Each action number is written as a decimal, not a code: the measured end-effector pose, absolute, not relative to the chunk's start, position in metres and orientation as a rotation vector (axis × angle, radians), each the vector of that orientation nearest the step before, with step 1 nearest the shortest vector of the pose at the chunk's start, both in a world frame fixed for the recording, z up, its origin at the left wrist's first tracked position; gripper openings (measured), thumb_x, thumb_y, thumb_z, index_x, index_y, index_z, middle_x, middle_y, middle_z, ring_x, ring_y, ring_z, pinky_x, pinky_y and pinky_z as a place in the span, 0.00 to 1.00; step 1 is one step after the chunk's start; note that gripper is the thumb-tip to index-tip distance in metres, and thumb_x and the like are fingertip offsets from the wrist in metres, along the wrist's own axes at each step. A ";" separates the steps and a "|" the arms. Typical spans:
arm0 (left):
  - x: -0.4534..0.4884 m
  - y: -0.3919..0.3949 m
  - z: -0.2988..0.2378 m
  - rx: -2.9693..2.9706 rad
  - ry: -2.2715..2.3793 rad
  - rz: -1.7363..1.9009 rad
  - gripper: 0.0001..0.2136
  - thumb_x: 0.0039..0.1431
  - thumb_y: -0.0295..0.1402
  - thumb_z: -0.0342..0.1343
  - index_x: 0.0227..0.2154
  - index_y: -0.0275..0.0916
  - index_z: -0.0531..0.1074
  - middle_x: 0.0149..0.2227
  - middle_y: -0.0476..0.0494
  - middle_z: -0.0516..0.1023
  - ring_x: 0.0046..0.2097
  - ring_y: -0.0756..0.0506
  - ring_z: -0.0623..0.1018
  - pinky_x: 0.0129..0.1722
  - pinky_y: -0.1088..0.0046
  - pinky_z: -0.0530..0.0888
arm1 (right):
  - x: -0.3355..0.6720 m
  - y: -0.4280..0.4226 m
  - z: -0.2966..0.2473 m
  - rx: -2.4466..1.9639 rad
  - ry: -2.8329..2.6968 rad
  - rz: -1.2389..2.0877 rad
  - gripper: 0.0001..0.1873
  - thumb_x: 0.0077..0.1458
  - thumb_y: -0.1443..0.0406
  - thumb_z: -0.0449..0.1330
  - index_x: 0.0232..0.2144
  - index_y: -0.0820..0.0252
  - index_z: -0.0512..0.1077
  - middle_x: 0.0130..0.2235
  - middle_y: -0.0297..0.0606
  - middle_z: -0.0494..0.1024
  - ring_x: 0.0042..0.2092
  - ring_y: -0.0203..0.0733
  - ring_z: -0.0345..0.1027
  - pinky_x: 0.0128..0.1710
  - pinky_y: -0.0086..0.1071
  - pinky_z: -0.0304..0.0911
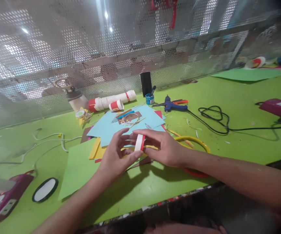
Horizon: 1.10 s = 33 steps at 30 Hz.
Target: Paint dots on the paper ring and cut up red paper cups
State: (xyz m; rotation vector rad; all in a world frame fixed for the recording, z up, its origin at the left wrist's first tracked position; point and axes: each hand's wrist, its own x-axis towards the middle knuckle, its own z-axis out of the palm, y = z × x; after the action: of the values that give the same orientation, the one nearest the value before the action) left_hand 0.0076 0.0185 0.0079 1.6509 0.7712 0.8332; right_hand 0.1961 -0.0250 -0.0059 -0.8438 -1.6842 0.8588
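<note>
Head view: you hold the piece (pixel 139 142), white with a red edge, between both hands above the near side of the table (pixel 247 143); your left hand (pixel 115 154) grips it with the thumb at its lower end and the fingers curled behind; your right hand (pixel 166 148) closes on it from the red side, thumb below and fingers above. Just beyond your fingers lies the blue paper (pixel 152 113), pens and scraps on it; the green sheet (pixel 77 172) lies to your left, near the black-rimmed disc (pixel 45 190); behind the blue paper, the cup (pixel 116 105) lies on its side before the long tube (pixel 106 102); the glue gun (pixel 172 105) rests farther right, near the jar (pixel 149 98); the yellow ring (pixel 196 139) shows partly behind your right forearm.
</note>
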 end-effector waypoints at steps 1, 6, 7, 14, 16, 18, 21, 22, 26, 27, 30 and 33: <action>0.008 0.018 0.009 1.631 0.741 0.801 0.33 0.50 0.41 0.67 0.56 0.41 0.59 0.51 0.36 0.71 0.49 0.39 0.76 0.43 0.63 0.77 | 0.196 -0.026 -0.005 -0.836 -1.700 0.845 0.27 0.56 0.70 0.58 0.59 0.61 0.66 0.59 0.49 0.72 0.57 0.48 0.71 0.58 0.43 0.67; 0.008 0.017 0.009 1.588 0.673 0.808 0.34 0.51 0.37 0.67 0.60 0.46 0.60 0.61 0.36 0.67 0.54 0.37 0.76 0.47 0.61 0.78 | 0.198 -0.029 -0.003 -0.837 -1.749 0.825 0.32 0.56 0.75 0.56 0.62 0.56 0.63 0.65 0.45 0.64 0.65 0.47 0.59 0.65 0.46 0.56; 0.009 0.016 0.008 1.584 0.661 0.821 0.35 0.51 0.37 0.67 0.61 0.47 0.60 0.62 0.37 0.66 0.55 0.37 0.75 0.47 0.61 0.78 | 0.198 -0.030 -0.003 -0.843 -1.752 0.826 0.32 0.57 0.75 0.56 0.63 0.55 0.63 0.66 0.44 0.62 0.66 0.46 0.57 0.66 0.46 0.55; 0.013 0.011 0.005 1.629 0.634 0.870 0.44 0.48 0.35 0.69 0.66 0.45 0.52 0.52 0.38 0.77 0.54 0.37 0.76 0.53 0.58 0.73 | 0.196 -0.034 -0.006 -0.848 -1.687 0.980 0.31 0.62 0.71 0.56 0.65 0.48 0.59 0.67 0.40 0.60 0.66 0.49 0.58 0.64 0.48 0.60; 0.012 0.011 0.005 1.723 0.671 0.926 0.43 0.49 0.32 0.68 0.65 0.45 0.53 0.52 0.39 0.77 0.54 0.38 0.76 0.54 0.59 0.72 | 0.197 -0.032 -0.007 -0.875 -1.617 1.023 0.31 0.60 0.70 0.57 0.64 0.48 0.59 0.65 0.41 0.65 0.63 0.48 0.64 0.61 0.45 0.64; 0.009 0.013 0.004 1.880 0.724 0.987 0.41 0.50 0.30 0.66 0.65 0.46 0.53 0.53 0.39 0.75 0.54 0.39 0.75 0.54 0.60 0.72 | 0.202 -0.029 -0.007 -0.948 -1.539 0.959 0.31 0.57 0.70 0.59 0.62 0.49 0.61 0.62 0.42 0.68 0.61 0.47 0.66 0.59 0.43 0.67; 0.006 0.016 0.004 2.091 0.812 1.007 0.40 0.51 0.30 0.65 0.65 0.46 0.52 0.52 0.39 0.75 0.53 0.39 0.75 0.51 0.60 0.72 | 0.212 -0.022 -0.005 -1.054 -1.442 0.828 0.27 0.55 0.70 0.60 0.57 0.50 0.65 0.58 0.43 0.69 0.57 0.46 0.69 0.55 0.43 0.70; 0.005 0.017 0.004 2.135 0.835 0.996 0.41 0.51 0.30 0.64 0.66 0.46 0.52 0.52 0.39 0.75 0.53 0.38 0.75 0.51 0.59 0.72 | 0.215 -0.019 -0.004 -1.086 -1.427 0.811 0.26 0.54 0.70 0.60 0.56 0.51 0.66 0.56 0.43 0.70 0.55 0.46 0.70 0.54 0.44 0.70; 0.005 0.019 0.004 2.241 0.925 0.927 0.39 0.53 0.31 0.62 0.66 0.45 0.51 0.50 0.40 0.75 0.51 0.38 0.73 0.51 0.57 0.71 | 0.224 -0.013 0.000 -1.210 -1.390 0.774 0.22 0.53 0.67 0.62 0.52 0.55 0.69 0.46 0.43 0.75 0.48 0.46 0.73 0.49 0.44 0.72; 0.005 0.019 0.004 2.255 0.942 0.912 0.39 0.53 0.31 0.61 0.66 0.44 0.51 0.50 0.39 0.75 0.50 0.38 0.73 0.50 0.57 0.71 | 0.224 -0.013 0.001 -1.234 -1.385 0.767 0.21 0.53 0.66 0.63 0.50 0.56 0.70 0.44 0.43 0.76 0.47 0.46 0.73 0.48 0.43 0.72; 0.007 0.019 0.004 2.300 0.980 0.878 0.38 0.52 0.30 0.60 0.65 0.41 0.52 0.50 0.38 0.75 0.50 0.37 0.72 0.49 0.57 0.70 | 0.225 -0.012 0.005 -1.281 -1.382 0.746 0.16 0.52 0.62 0.65 0.45 0.57 0.72 0.41 0.42 0.77 0.44 0.46 0.73 0.43 0.40 0.73; 0.007 0.018 0.006 2.368 1.015 0.858 0.37 0.51 0.28 0.59 0.65 0.39 0.53 0.50 0.37 0.74 0.50 0.36 0.72 0.50 0.55 0.70 | 0.223 -0.015 0.009 -1.293 -1.402 0.735 0.13 0.53 0.60 0.65 0.41 0.57 0.73 0.38 0.40 0.77 0.39 0.43 0.73 0.39 0.37 0.72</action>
State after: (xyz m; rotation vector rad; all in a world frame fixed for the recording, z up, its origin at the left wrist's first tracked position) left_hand 0.0075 0.0181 0.0055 2.3678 1.0149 0.8576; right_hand 0.2235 -0.0155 0.0089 -1.2927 -1.4016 0.7347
